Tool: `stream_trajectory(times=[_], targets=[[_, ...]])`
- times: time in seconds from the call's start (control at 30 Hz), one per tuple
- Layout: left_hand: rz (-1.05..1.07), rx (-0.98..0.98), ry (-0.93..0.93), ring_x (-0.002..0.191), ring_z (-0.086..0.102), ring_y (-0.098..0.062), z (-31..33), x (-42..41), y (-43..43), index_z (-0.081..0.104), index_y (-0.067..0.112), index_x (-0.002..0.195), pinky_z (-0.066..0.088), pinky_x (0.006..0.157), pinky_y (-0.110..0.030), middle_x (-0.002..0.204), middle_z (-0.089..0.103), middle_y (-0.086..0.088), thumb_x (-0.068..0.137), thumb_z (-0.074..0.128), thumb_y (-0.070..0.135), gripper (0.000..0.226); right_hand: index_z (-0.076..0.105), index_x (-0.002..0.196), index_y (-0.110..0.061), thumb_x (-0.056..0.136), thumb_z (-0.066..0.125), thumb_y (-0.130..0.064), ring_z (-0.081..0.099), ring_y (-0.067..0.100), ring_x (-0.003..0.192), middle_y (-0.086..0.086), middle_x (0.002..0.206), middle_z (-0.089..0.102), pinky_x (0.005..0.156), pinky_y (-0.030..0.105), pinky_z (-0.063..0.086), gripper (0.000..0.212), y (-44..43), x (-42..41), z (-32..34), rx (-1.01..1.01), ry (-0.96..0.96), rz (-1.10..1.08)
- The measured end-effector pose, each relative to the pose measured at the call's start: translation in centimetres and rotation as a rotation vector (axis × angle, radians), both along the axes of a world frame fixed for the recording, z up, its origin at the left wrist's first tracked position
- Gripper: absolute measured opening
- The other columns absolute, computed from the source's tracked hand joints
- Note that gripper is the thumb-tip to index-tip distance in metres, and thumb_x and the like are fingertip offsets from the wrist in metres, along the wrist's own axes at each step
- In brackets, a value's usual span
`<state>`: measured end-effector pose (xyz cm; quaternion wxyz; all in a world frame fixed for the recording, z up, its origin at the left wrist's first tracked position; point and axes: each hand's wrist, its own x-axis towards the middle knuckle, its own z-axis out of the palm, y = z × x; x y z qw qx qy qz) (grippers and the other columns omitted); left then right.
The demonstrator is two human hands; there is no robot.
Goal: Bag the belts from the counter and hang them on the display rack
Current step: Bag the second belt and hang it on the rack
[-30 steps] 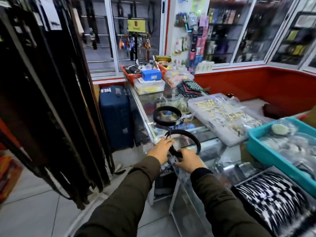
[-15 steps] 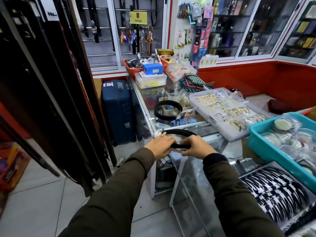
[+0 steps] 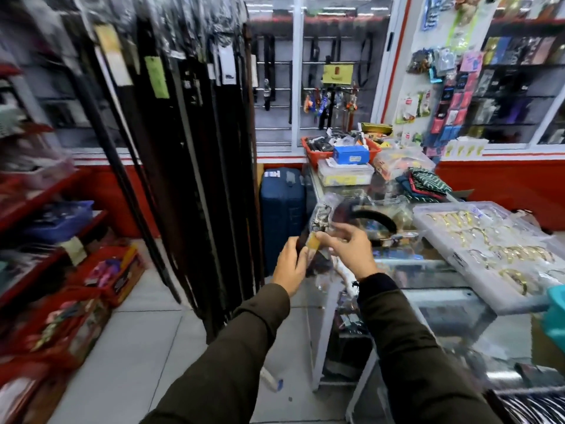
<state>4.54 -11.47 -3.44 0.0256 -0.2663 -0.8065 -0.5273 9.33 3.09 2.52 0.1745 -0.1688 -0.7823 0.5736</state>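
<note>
A dark belt with a silver buckle (image 3: 321, 216) sits in a clear plastic bag with a yellow tag. I hold it in the air just off the left edge of the glass counter (image 3: 428, 266). My left hand (image 3: 289, 266) grips the dark lower part. My right hand (image 3: 351, 250) pinches the bag by the tag. A second black coiled belt (image 3: 377, 218) lies on the counter behind my right hand. The display rack (image 3: 198, 148), full of long hanging bagged belts, stands to the left of my hands.
A blue suitcase (image 3: 282, 215) stands between rack and counter. A clear tray of gold jewellery (image 3: 489, 249) and a teal bin (image 3: 556, 313) sit on the counter's right. Red shelves with boxes (image 3: 101, 270) line the left; tiled floor lies below.
Both hands have lifted the belt off the counter and carried it left. It now shows inside a clear bag. The view has swung left toward the rack.
</note>
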Motion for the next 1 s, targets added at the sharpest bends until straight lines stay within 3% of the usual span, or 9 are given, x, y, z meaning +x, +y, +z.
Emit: stream_trajectory(times=[0.07, 0.23, 0.33, 0.43, 0.5, 0.6, 0.7, 0.83, 1.0], targets=[[0.047, 0.049, -0.007, 0.110, 0.058, -0.032, 0.8, -0.2, -1.5, 0.048, 0.005, 0.127, 0.047, 0.097, -0.051, 0.119, 0.059, -0.018, 0.102, 0.040, 0.029, 0.036, 0.064, 0.122, 0.000, 0.082, 0.078, -0.011, 0.067, 0.004, 0.070, -0.004, 0.084, 0.070, 0.059, 0.017, 0.057, 0.044, -2.1, -1.2, 0.1, -0.066, 0.068, 0.119], [0.205, -0.038, 0.176, 0.139, 0.030, -0.014, 3.2, -1.2, -5.5, 0.027, 0.013, 0.155, 0.024, 0.118, -0.027, 0.156, 0.023, -0.008, 0.104, 0.041, 0.021, 0.053, 0.073, 0.103, -0.011, 0.078, 0.081, -0.011, 0.073, 0.014, 0.077, 0.006, 0.086, 0.075, 0.065, 0.025, 0.061, 0.026, -5.6, -3.4, 1.4, -0.051, 0.196, 0.275], [0.276, 0.162, 0.181, 0.125, 0.050, -0.005, 5.6, -1.8, -7.6, 0.053, 0.006, 0.138, 0.040, 0.111, -0.029, 0.136, 0.049, -0.008, 0.104, 0.043, 0.017, 0.037, 0.076, 0.102, -0.009, 0.078, 0.081, -0.014, 0.076, 0.023, 0.089, 0.012, 0.092, 0.078, 0.070, 0.030, 0.061, 0.025, -7.9, -4.8, 2.8, -0.047, 0.259, 0.340], [0.315, 0.400, 0.121, 0.100, 0.061, 0.014, 9.0, -2.1, -9.6, 0.062, 0.002, 0.128, 0.047, 0.091, -0.009, 0.116, 0.065, -0.004, 0.102, 0.048, 0.013, 0.031, 0.074, 0.109, -0.005, 0.080, 0.079, -0.012, 0.075, 0.024, 0.092, 0.016, 0.096, 0.077, 0.071, 0.029, 0.060, 0.031, -10.0, -6.1, 5.2, -0.101, 0.307, 0.386], [0.350, 0.519, 0.096, 0.097, 0.067, 0.008, 11.2, -2.4, -11.1, 0.065, 0.002, 0.125, 0.052, 0.089, -0.012, 0.112, 0.070, -0.003, 0.099, 0.056, 0.014, 0.030, 0.072, 0.112, -0.006, 0.081, 0.078, -0.010, 0.074, 0.024, 0.093, 0.014, 0.097, 0.077, 0.070, 0.028, 0.061, 0.032, -11.6, -7.0, 7.0, -0.154, 0.337, 0.422], [0.384, 0.619, 0.096, 0.100, 0.072, -0.011, 13.7, -3.6, -13.5, 0.075, 0.017, 0.112, 0.057, 0.095, -0.036, 0.104, 0.076, -0.001, 0.093, 0.066, 0.018, 0.021, 0.071, 0.113, -0.008, 0.083, 0.075, -0.005, 0.073, 0.022, 0.091, 0.006, 0.092, 0.075, 0.072, 0.025, 0.062, 0.031, -14.0, -8.3, 9.8, -0.197, 0.375, 0.480], [0.375, 0.654, 0.113, 0.101, 0.074, -0.021, 15.9, -4.4, -16.2, 0.077, 0.033, 0.100, 0.057, 0.095, -0.052, 0.101, 0.078, -0.001, 0.089, 0.070, 0.022, 0.017, 0.069, 0.117, -0.003, 0.085, 0.073, -0.003, 0.073, 0.024, 0.092, 0.016, 0.099, 0.075, 0.076, 0.027, 0.063, 0.032, -16.6, -9.5, 12.1, -0.241, 0.417, 0.551], [0.406, 0.675, 0.158, 0.103, 0.073, -0.027, 19.8, -5.2, -19.4, 0.077, 0.024, 0.105, 0.058, 0.092, -0.052, 0.105, 0.078, -0.010, 0.086, 0.073, 0.027, 0.020, 0.066, 0.123, -0.001, 0.086, 0.071, -0.005, 0.075, 0.018, 0.087, 0.018, 0.103, 0.075, 0.071, 0.024, 0.062, 0.037, -20.0, -10.9, 15.3, -0.278, 0.467, 0.607], [0.493, 0.680, 0.185, 0.095, 0.074, -0.027, 25.6, -6.2, -23.5, 0.077, 0.007, 0.103, 0.062, 0.077, -0.037, 0.095, 0.077, -0.013, 0.086, 0.075, 0.023, 0.024, 0.061, 0.126, 0.005, 0.087, 0.068, 0.002, 0.072, 0.007, 0.071, 0.018, 0.098, 0.070, 0.063, 0.019, 0.060, 0.040, -24.7, -12.1, 20.2, -0.320, 0.534, 0.671]])
